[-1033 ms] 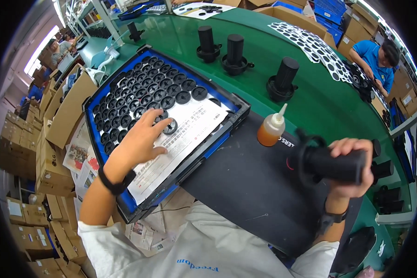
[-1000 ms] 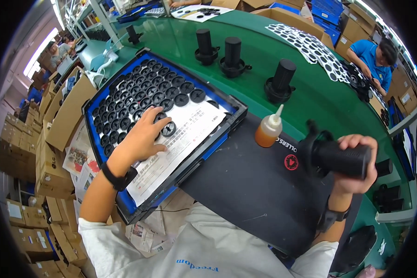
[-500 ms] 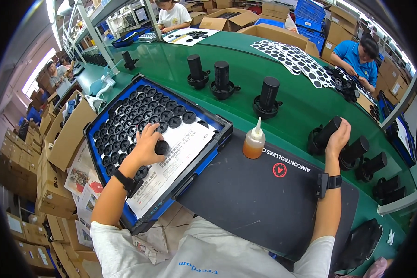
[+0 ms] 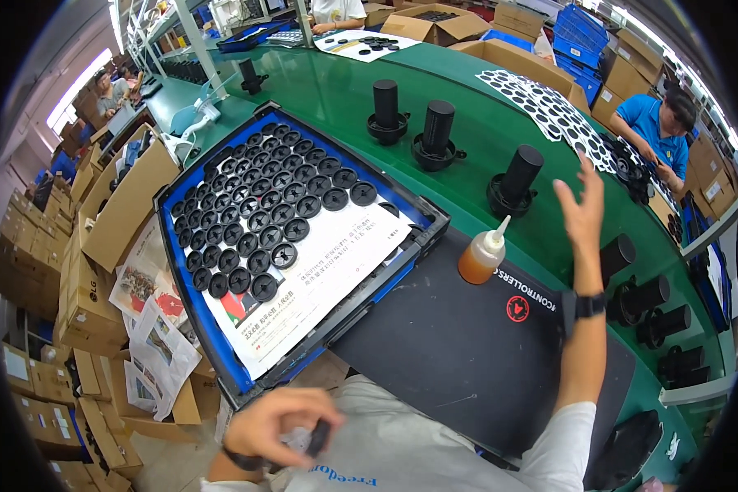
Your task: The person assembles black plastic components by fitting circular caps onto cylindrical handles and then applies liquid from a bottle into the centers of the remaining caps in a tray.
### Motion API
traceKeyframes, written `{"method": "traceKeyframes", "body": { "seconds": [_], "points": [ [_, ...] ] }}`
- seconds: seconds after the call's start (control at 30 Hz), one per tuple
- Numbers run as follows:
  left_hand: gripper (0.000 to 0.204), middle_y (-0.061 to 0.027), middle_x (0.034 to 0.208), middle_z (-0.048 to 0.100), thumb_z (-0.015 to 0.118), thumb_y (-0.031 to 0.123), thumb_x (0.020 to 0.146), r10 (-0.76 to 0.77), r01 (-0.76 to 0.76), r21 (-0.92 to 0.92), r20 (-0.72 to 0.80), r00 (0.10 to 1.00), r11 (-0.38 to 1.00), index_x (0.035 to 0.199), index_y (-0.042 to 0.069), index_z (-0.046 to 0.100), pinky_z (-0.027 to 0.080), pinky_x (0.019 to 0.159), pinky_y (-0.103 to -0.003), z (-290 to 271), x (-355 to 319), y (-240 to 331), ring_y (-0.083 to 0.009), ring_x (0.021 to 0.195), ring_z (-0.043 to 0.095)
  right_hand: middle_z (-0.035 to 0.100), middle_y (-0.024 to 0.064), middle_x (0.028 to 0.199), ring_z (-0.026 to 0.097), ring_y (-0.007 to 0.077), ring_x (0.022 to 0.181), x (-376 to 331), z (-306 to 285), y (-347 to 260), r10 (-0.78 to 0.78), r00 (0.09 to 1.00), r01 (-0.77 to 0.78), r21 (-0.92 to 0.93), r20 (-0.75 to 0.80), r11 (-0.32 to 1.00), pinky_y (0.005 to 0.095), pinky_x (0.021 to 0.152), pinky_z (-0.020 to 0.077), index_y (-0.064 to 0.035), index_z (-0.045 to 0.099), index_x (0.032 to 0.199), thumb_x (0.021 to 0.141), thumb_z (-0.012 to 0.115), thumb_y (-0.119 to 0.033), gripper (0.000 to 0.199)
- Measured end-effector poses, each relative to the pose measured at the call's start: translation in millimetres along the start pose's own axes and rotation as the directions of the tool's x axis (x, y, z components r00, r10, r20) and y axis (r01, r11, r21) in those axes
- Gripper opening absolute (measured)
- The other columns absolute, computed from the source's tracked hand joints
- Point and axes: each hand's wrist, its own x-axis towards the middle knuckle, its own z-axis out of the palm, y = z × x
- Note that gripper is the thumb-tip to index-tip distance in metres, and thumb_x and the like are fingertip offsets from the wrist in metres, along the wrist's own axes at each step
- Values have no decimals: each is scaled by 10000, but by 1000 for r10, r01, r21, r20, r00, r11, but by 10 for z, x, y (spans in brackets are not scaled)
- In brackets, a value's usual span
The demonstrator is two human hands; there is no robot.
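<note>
Gripping a black piece [image 4: 318,439] in left fingers [image 4: 307,399] past the near tray edge [image 4: 369,284], spreading empty right fingers [image 4: 590,193] over the tabletop [image 4: 484,107], clear of the bottle [image 4: 479,262].

In my head view, the left hand [image 4: 280,425] was blurred at seven o'clock, and the small black piece [image 4: 318,439] between its fingers I could not identify. At three o'clock, the wrist of the right hand [image 4: 583,213] hid the base of a black cylinder [image 4: 619,252]. At twelve o'clock, the upper edge cut off the head of a person in white [image 4: 338,11].
</note>
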Motion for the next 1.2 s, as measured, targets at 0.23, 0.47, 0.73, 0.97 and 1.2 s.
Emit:
{"method": "traceKeyframes", "body": {
  "seconds": [0.23,0.47,0.73,0.97,1.2],
  "points": [
    [627,-241,1243,499,688,44,800,-251,128,-570,-141,958,811,1339,2,371,544,797,-325,396,641,-937,-345,1141,555,566,116,1172,556,235,1066,40,660,346,92,989,-120,250,119,961,340,946,423,-78,504,1287,790,736,-191,560],
    [494,-218,1455,311,510,33,925,-179,35,-901,-48,983,432,1388,61,340,505,953,-416,339,1172,-720,-408,1264,442,568,153,1136,572,226,1031,-87,-240,-119,133,951,7,447,-280,894,338,914,452,-31,506,1222,789,697,-116,481],
    [625,-194,1336,448,669,99,862,184,-148,-717,-28,983,681,1385,59,329,527,918,-412,590,1831,-866,-415,1176,523,543,154,1081,562,268,961,-663,-826,-867,385,922,-77,960,-34,269,463,857,476,-66,466,1178,831,568,-381,479],
    [741,-188,1250,506,774,9,739,218,-286,-555,-186,958,781,1351,-7,356,530,910,-375,849,1969,-824,-312,1110,586,500,108,1028,513,216,917,-717,-606,-836,327,884,-228,918,335,-324,393,830,444,-40,465,1165,836,543,-432,517],
    [730,-194,1209,544,783,-31,712,258,-376,-425,-311,915,823,1319,-64,380,508,934,-350,924,1989,-764,-240,1083,595,493,104,1028,507,205,907,-738,-530,-774,261,912,-232,923,316,-306,383,842,430,-15,447,1193,836,544,-439,563]
  ]
}}
